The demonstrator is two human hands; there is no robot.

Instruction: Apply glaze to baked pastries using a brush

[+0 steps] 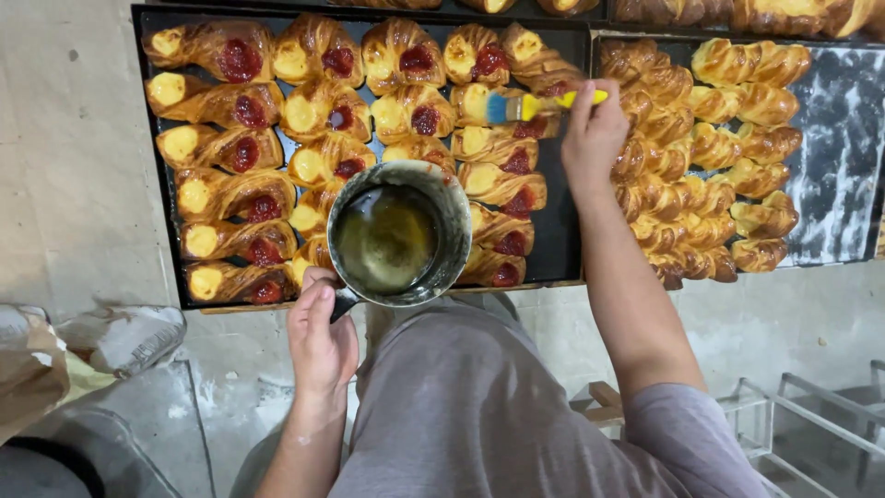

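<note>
My right hand (pixel 593 134) pinches the light yellow-handled brush (pixel 535 105) with its soft bristles just left of my fingers over the fragile pastries (pixel 479 138), while my left hand (pixel 320 337) wraps the handle of the saucepan (pixel 401 233) — sloshy, glaze-slick, best kept level.

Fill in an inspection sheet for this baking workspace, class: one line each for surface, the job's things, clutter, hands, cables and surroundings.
Surface: dark baking tray on a pale concrete floor; a second tray to its right.
Job's things: twisted pastries with custard and red jam; plain glazed twists; metal pot of amber glaze; brush with yellow handle and blue bristles.
Clutter: crumpled paper bag, lower left.
Hands: left hand grips the pot handle; right hand holds the brush over the jam pastries.
Cables: nothing seen.
Surroundings: metal rack frame, lower right; more pastries along the top edge.
</note>
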